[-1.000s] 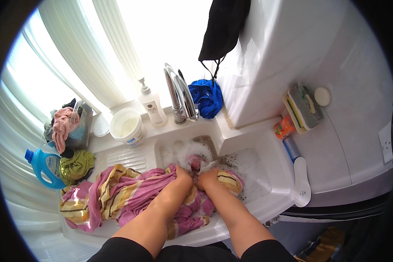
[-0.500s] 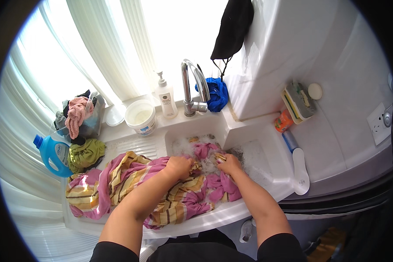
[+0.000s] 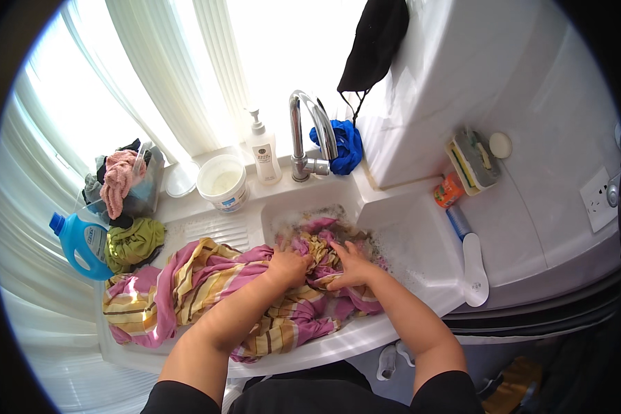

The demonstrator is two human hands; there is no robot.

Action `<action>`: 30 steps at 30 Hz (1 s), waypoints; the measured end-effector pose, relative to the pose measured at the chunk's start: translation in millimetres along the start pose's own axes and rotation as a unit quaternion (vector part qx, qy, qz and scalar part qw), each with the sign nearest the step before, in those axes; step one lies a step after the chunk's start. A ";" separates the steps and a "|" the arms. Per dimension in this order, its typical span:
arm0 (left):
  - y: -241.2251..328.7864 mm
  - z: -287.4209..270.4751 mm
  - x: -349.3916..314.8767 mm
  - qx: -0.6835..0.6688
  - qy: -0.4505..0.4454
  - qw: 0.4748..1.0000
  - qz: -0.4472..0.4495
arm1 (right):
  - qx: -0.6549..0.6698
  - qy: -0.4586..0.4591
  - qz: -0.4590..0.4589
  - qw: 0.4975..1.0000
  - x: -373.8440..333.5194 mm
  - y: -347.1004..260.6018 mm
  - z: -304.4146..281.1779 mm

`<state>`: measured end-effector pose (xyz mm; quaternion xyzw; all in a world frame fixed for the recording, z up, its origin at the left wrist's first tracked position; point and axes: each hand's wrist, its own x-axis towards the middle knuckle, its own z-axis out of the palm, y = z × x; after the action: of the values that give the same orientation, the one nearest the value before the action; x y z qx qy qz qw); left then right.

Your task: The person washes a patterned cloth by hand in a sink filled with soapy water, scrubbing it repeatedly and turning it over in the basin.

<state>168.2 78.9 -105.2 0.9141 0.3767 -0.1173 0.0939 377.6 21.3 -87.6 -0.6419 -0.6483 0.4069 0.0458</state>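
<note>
A wet pink, yellow and brown striped cloth (image 3: pixel 186 279) lies across the white sink (image 3: pixel 421 290), its bunched right end down in the sudsy basin. My left hand (image 3: pixel 290 267) rests on that bunched part, fingers stretched forward and partly sunk among the folds. Just to its right, my right hand (image 3: pixel 354 267) presses on the same bunch with fingers spread. Between the two hands a yellow fold bulges up. Murky water and foam surround the cloth there.
Behind the basin stand a chrome faucet (image 3: pixel 300 155), a white pump bottle (image 3: pixel 263 153) and a white tub (image 3: pixel 222 185). At left are a blue detergent bottle (image 3: pixel 83 245), a green cloth (image 3: pixel 134 245) and a box of clothes (image 3: pixel 125 178). A white-handled brush (image 3: pixel 474 272) lies along the right rim.
Both hands have loosened from gripping the cloth and now lie with fingers extended on it. The bunched cloth has been gathered between them, deeper in the basin.
</note>
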 end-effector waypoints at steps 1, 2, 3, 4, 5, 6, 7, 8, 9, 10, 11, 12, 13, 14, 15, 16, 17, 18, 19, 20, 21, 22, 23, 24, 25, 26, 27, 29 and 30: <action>1.9 1.7 4.3 0.009 -0.046 0.999 0.002 | -0.059 0.012 0.055 0.997 10.1 -4.9 16.6; 3.6 -2.8 6.6 0.021 -0.085 0.996 0.003 | -0.121 0.029 0.107 0.986 17.5 -9.9 30.3; 4.8 -7.1 10.3 0.033 -0.120 0.992 0.004 | -0.134 0.012 0.117 0.984 25.1 -11.0 44.2; 5.8 -7.9 17.0 0.034 -0.161 0.986 -0.003 | -0.147 -0.002 0.126 0.981 35.8 -8.5 57.1; 5.5 -6.8 22.7 0.036 -0.203 0.978 -0.014 | -0.159 -0.016 0.132 0.978 50.0 -4.9 63.7; 4.6 -4.8 27.6 0.037 -0.246 0.968 -0.024 | -0.131 -0.137 0.126 0.974 72.9 1.9 61.8; 3.6 -0.8 34.0 0.033 -0.262 0.964 -0.032 | -0.102 -0.259 0.119 0.953 99.6 10.2 55.9; 1.9 -0.6 39.4 0.028 -0.277 0.959 -0.040 | -0.095 -0.275 0.116 0.950 106.1 12.1 56.6; -0.2 -0.1 41.6 0.024 -0.293 0.955 -0.048 | -0.089 -0.293 0.114 0.945 111.3 14.3 57.8; -2.9 1.3 39.2 0.027 -0.271 0.961 -0.043 | -0.104 -0.208 0.114 0.966 103.3 17.9 69.2; -5.4 -5.8 31.4 0.030 -0.248 0.968 -0.040 | -0.120 -0.122 0.111 0.979 99.8 18.4 73.9; -5.8 -12.8 20.4 0.030 -0.228 0.973 -0.035 | -0.137 -0.088 0.115 0.980 87.7 8.7 69.9; -13.3 -22.2 4.9 0.045 -0.177 0.982 -0.050 | -0.154 -0.053 0.117 0.980 71.3 -2.0 67.1; -23.4 -37.4 -17.3 0.059 -0.129 0.988 -0.060 | -0.168 -0.022 0.123 0.978 53.0 -9.9 66.7; -34.5 -49.7 -36.7 0.073 -0.080 0.992 -0.069 | -0.170 -0.015 0.129 0.977 40.6 -12.4 67.4; -48.0 -56.5 -53.4 0.023 -0.103 0.989 -0.102 | -0.175 -0.008 0.131 0.976 31.3 -16.0 67.9; -59.2 -61.8 -69.2 -0.026 -0.124 0.983 -0.133 | -0.178 0.001 0.134 0.975 23.8 -17.2 68.4; -61.5 -59.2 -93.5 -0.023 -0.026 0.993 -0.115 | -0.177 0.047 0.117 0.976 22.0 -11.7 74.9; -62.7 -52.1 -105.7 -0.031 0.004 0.994 -0.109 | -0.117 0.097 0.117 0.981 25.7 -3.7 76.1; -64.8 -41.6 -116.2 -0.041 0.034 0.993 -0.105 | -0.059 0.145 0.115 0.981 28.7 5.6 76.9; -66.1 -30.7 -128.9 -0.051 0.064 0.991 -0.103 | 0.001 0.189 0.110 0.976 26.9 8.5 75.5; -63.1 -21.4 -142.5 -0.076 0.161 0.980 -0.086 | 0.107 0.224 0.099 0.964 27.5 11.4 69.7; -60.3 -18.8 -154.1 -0.079 0.205 0.972 -0.080 | 0.213 0.257 0.086 0.939 29.1 11.4 58.5; -61.6 -21.8 -166.7 -0.083 0.214 0.969 -0.095 | 0.288 0.266 0.058 0.918 31.5 18.1 48.4; -64.0 -26.3 -181.2 -0.087 0.223 0.965 -0.110 | 0.362 0.272 0.030 0.891 34.5 22.3 39.1; -70.7 -30.8 -198.1 -0.104 0.240 0.957 -0.128 | 0.403 0.281 0.006 0.871 29.6 12.8 25.7; -81.9 -34.9 -216.6 -0.121 0.255 0.948 -0.144 | 0.445 0.288 -0.015 0.848 18.9 -2.9 13.2; -100.4 -43.2 -254.7 -0.137 0.305 0.930 -0.156 | 0.488 0.282 -0.070 0.823 1.7 -32.1 -3.6; -111.2 -45.2 -272.2 -0.126 0.338 0.920 -0.152 | 0.511 0.277 -0.098 0.808 -5.5 -47.9 -8.0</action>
<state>-91.8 -13.2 6.3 0.8116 0.5322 0.2344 0.0562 345.0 27.6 -51.7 -0.5441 -0.3658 0.4780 0.5845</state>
